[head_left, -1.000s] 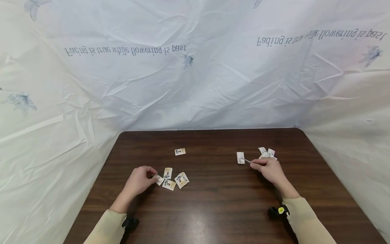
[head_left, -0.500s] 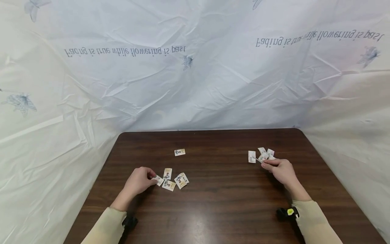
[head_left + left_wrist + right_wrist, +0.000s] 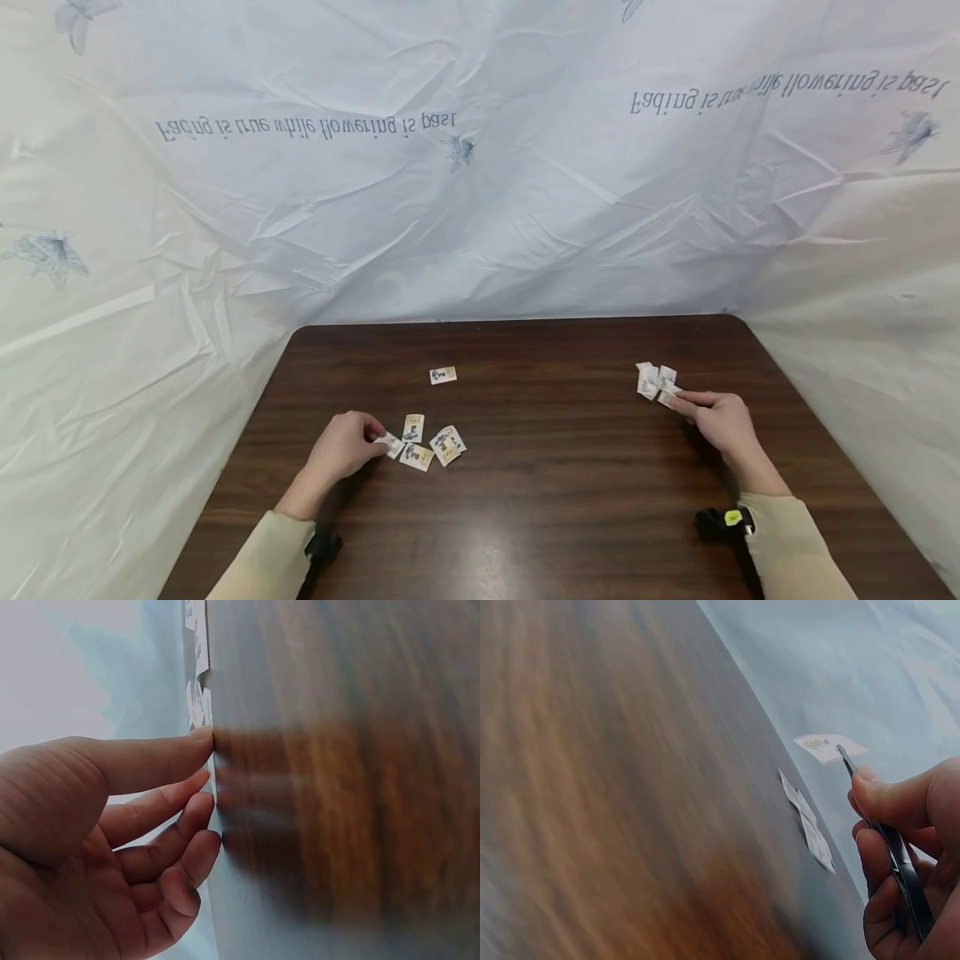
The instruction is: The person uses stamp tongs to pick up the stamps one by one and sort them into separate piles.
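My right hand [image 3: 716, 421] grips black tweezers [image 3: 900, 862], also seen in the right wrist view. Their tip pinches a small pale postage stamp [image 3: 829, 748], raised above the table. In the head view this stamp [image 3: 647, 383] overlaps a small pile of stamps [image 3: 667, 377] at the right. At the left, my left hand [image 3: 341, 446] lies low on the table, thumb and fingertips about the edges of one stamp [image 3: 392, 445]. In the left wrist view the thumb [image 3: 161, 761] and curled fingers touch the tabletop, with the stamp's perforated edge between them.
Several printed stamps, such as an upright one [image 3: 413, 427] and an overlapping pair [image 3: 447, 446], lie right of the left hand. A single stamp [image 3: 442, 375] lies farther back. The dark wooden table [image 3: 525, 500] meets a white printed sheet [image 3: 480, 233] behind.
My right hand has moved right, carrying the stamp in the tweezers from the table's middle right to over the right-hand pile. The left hand has stayed in place.
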The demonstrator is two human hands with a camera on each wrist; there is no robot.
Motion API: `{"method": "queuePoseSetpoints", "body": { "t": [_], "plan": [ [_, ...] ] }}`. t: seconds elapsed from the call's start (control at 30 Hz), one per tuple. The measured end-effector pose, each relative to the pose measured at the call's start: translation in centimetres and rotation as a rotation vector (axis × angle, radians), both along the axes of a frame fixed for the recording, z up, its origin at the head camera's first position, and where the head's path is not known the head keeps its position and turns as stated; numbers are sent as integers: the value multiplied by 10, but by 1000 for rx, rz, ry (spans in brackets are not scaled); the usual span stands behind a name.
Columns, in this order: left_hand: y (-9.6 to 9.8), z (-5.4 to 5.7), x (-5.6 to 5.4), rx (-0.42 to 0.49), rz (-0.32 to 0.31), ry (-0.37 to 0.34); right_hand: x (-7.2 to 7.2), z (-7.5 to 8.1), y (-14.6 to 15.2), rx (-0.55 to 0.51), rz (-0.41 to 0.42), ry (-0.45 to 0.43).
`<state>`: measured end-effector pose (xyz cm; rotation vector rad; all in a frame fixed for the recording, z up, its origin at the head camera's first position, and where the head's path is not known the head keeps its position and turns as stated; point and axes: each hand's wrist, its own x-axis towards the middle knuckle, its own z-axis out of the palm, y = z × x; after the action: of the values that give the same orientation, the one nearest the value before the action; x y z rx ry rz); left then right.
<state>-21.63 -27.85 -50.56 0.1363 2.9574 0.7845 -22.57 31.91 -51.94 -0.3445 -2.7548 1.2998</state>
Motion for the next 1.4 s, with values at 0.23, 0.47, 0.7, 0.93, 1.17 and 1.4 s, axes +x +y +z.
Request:
{"method": "queuePoseSetpoints", "body": {
  "t": [0.23,0.47,0.7,0.93,1.17,1.4],
  "plan": [
    [-1,0,-1,-4,6,-5,-1,1,18,-23,-90,-76],
    [-3,-1,-3,3,-1,-3,-3,3,30,-50,-128,-105],
    [-4,-2,-4,16,1,-10,-5,3,36,-53,-134,-100],
    [-4,-3,-5,19,-6,-13,-6,3,40,-41,-141,-113],
    [-4,-2,-5,25,-11,-8,-6,2,42,-28,-144,-117],
    [-3,0,-3,27,-5,-26,-6,3,41,0,-156,-128]
  ]
}}
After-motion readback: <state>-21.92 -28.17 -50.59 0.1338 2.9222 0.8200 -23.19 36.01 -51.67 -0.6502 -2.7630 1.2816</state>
